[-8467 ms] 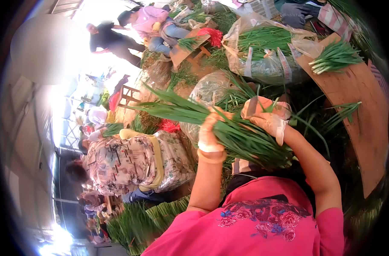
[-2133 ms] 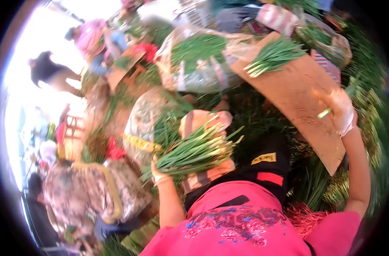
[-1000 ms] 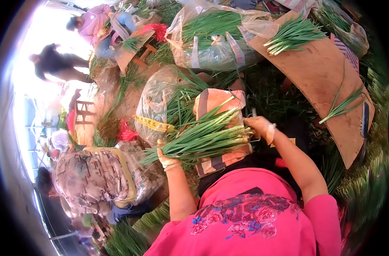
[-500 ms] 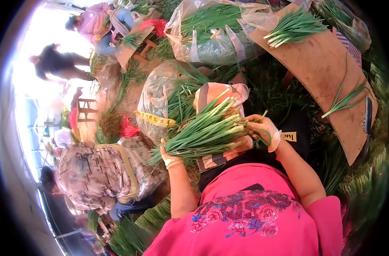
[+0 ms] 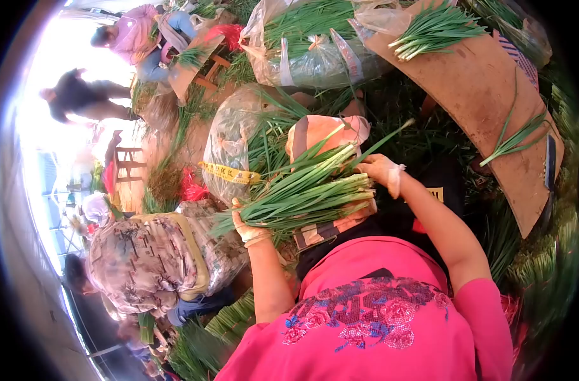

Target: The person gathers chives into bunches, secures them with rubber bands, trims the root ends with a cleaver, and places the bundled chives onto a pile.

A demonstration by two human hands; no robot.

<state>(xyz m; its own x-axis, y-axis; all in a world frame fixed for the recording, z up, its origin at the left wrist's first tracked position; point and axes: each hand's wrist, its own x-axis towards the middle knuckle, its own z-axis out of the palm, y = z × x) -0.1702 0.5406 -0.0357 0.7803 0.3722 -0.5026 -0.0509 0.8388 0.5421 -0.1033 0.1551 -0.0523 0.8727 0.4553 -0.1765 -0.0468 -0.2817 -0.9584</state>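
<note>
A thick bunch of garlic chives (image 5: 302, 198) lies across my lap, pale stem ends to the right and green leaves to the left. My left hand (image 5: 246, 227), in a thin glove, is wrapped round the leafy end from below. My right hand (image 5: 379, 170), also gloved, is closed by the pale ends, its fingers bent against the upper stems. A loose chive leaf (image 5: 388, 135) sticks out from its fingertips to the upper right; the fingertips are partly hidden. Beneath the bunch is an orange and grey cloth (image 5: 340, 130) over my legs.
A brown board (image 5: 454, 95) curves along the right, carrying a chive bundle (image 5: 435, 30) and some loose stalks (image 5: 518, 145). Plastic bags of chives (image 5: 315, 57) stand ahead. A person in a patterned jacket (image 5: 143, 257) sits close at left; others are farther off.
My right hand has moved up and left along the stem ends, and the loose leaf now points out to the upper right. My left hand has shifted slightly left, still round the bunch.
</note>
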